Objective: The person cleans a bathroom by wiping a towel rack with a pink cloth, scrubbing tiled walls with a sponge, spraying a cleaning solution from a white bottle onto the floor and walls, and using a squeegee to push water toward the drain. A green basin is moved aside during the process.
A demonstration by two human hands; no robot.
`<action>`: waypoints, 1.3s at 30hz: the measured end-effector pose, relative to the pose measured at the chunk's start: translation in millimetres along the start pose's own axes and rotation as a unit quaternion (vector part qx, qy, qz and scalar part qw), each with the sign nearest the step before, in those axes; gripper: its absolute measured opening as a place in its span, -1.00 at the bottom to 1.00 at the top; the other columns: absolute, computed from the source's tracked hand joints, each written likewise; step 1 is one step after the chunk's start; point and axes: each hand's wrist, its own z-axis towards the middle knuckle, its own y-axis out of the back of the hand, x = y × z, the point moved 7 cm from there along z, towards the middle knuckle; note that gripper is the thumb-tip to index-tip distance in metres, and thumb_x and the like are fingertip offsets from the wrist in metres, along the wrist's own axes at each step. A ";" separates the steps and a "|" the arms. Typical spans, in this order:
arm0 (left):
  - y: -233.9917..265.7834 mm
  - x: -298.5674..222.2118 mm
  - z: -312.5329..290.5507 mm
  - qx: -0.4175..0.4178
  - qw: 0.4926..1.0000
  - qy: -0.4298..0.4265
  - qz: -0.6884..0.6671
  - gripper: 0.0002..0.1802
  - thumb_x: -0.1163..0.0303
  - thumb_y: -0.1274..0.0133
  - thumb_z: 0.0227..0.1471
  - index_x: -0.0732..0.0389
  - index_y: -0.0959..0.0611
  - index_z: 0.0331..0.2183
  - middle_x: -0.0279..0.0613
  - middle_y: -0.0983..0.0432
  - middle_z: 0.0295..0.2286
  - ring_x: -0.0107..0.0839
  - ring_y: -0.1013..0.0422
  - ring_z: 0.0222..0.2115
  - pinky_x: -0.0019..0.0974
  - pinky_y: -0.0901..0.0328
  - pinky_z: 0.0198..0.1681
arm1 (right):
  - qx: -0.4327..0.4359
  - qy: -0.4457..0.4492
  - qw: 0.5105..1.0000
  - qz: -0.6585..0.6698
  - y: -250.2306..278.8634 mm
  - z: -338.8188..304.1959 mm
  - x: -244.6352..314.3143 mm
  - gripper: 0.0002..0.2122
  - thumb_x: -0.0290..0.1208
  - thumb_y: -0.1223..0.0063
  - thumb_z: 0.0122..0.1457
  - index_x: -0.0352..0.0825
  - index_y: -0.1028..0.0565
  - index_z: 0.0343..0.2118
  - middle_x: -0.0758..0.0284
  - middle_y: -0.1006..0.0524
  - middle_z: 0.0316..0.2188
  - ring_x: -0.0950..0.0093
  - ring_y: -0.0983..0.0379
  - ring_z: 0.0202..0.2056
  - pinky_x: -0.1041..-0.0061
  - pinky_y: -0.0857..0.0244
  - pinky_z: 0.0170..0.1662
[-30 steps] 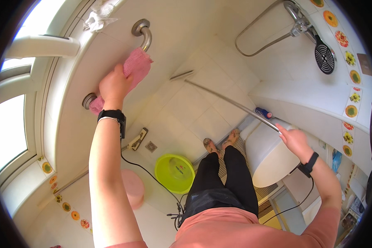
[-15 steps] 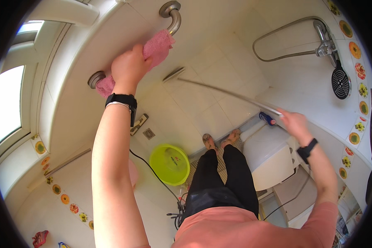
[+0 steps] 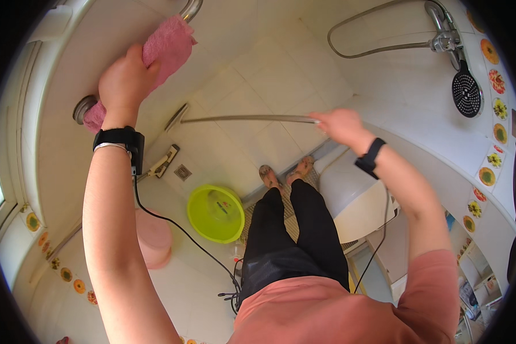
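Observation:
My left hand (image 3: 123, 83) is closed around a pink towel (image 3: 169, 49) wrapped over a metal grab bar (image 3: 192, 8) on the left wall. The bar's bent upper end and its round lower mount show beyond the cloth. In my right hand (image 3: 343, 127) is the end of a long, thin metal pole belonging to a floor squeegee (image 3: 241, 118). Its narrow flat head rests at the foot of the left wall, tilted against the tiles, and the pole crosses the floor nearly level in view. Most of the fingers on the pole are hidden by the back of that hand.
A lime-green basin (image 3: 215, 213) stands left of my feet, with a pink bucket (image 3: 153, 238) beyond my left forearm. Another flat-headed cleaning tool (image 3: 165, 161) lies near the floor drain (image 3: 182, 172). A white-cream appliance (image 3: 352, 189) is at right. A hand shower (image 3: 467, 94) hangs on the right wall.
My right hand has moved left and upward in view, and the squeegee head has slid left along the floor to the wall. My left hand stays on the towel. The whole view has shifted.

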 end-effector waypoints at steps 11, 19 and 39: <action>4.7 -3.0 -1.7 -0.025 0.998 -0.035 -0.036 -0.72 0.14 -0.12 -0.21 0.06 -0.54 -0.41 -0.19 -0.52 -0.60 -0.15 -0.46 -0.56 -0.09 -0.34 -0.56 | 0.030 -0.105 0.980 -0.168 128.4 -80.4 -108.3 -0.69 -0.27 0.04 0.10 0.06 -0.41 -0.04 0.28 -0.50 -0.58 0.25 -0.44 -0.50 0.25 -0.30 -0.44; 5.6 -4.5 -1.6 0.017 1.000 -0.004 -0.009 -0.62 0.02 -0.04 -0.13 0.10 -0.51 -0.36 -0.12 -0.54 -0.53 -0.08 -0.46 -0.49 -0.04 -0.34 -0.47 | 0.036 -0.032 0.998 -0.031 -10.9 -0.2 38.2 -0.72 -0.23 0.07 0.10 -0.01 -0.47 -0.11 0.31 -0.51 -0.59 0.27 -0.47 -0.50 0.24 -0.29 -0.49; 6.2 -5.3 -2.5 -0.007 0.999 -0.014 -0.029 -0.68 0.10 -0.12 -0.20 0.09 -0.52 -0.42 -0.15 -0.53 -0.56 -0.12 -0.46 -0.52 -0.07 -0.35 -0.51 | -0.003 -0.153 0.971 -0.182 118.1 -95.6 -101.2 -0.76 -0.24 0.00 0.07 -0.05 -0.45 -0.17 0.29 -0.48 -0.62 0.28 -0.44 -0.51 0.27 -0.28 -0.48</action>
